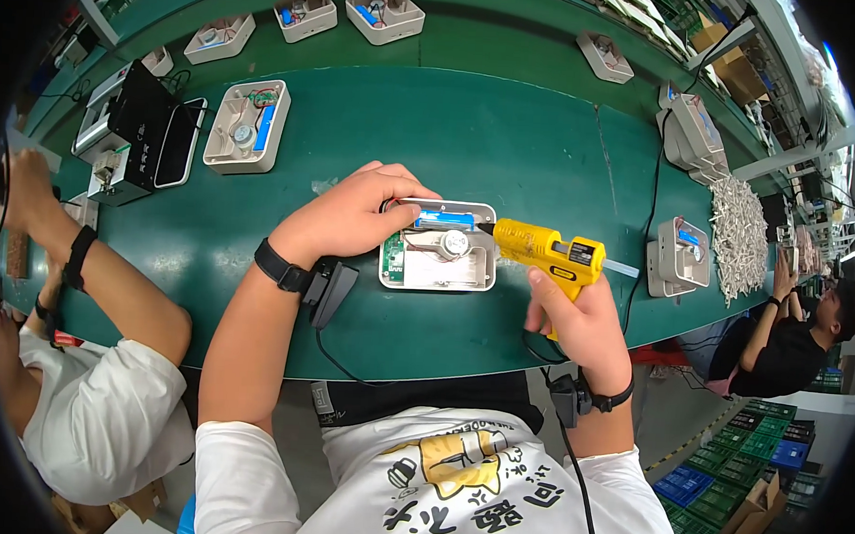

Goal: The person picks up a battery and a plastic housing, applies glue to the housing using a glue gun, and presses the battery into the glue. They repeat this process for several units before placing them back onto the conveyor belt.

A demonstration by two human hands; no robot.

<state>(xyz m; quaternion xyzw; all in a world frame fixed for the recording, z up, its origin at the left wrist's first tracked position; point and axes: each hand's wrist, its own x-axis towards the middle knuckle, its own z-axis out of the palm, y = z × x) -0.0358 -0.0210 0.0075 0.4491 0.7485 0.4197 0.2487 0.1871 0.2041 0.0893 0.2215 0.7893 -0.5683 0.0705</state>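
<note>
In front of me on the table lies a shallow white plastic housing (437, 285). Inside it are a blue cylindrical battery (447, 219) along the far wall, a round silver speaker (453, 244) and a green circuit board (394, 257) at the left. My left hand (371, 207) grips the housing's far left corner, its thumb at the battery's left end. In my right hand (578, 317) is a yellow hot glue gun (540, 245), fingers wrapped round its handle. The dark nozzle points left over the housing's right wall, close to the battery's right end. A pale glue stick (622, 268) protrudes from the gun's rear.
A similar filled housing (247, 125) stands at far left beside a black device (133, 125). More housings (385, 17) line the back shelf. At right are stacked housings (681, 257), a heap of small whitish pieces (737, 240) and a black cable (652, 196). Co-workers sit on both sides.
</note>
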